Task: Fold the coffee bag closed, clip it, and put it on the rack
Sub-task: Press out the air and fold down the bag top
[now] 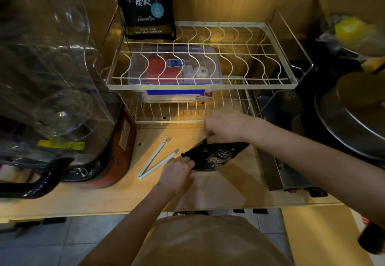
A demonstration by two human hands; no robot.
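**Black bag gripped at both ends on the desk**

Wooden and pale, the desk (116,199) carried a white wire rack (200,57) along its back. A black coffee bag (216,155) lay flat before the rack, long axis running from lower left to upper right. The right hand (225,126) pinched its upper edge; the left hand (177,172) pinched its lower-left end, hiding both edges. White print showed, unreadable. An open white clip (156,159) lay just left.

It was a small home kitchen: a white wire dish rack (200,57) stood on the wooden counter (125,199), a steel pot lid (352,120) lay to the right, a clear-jugged blender (52,78) to the left.
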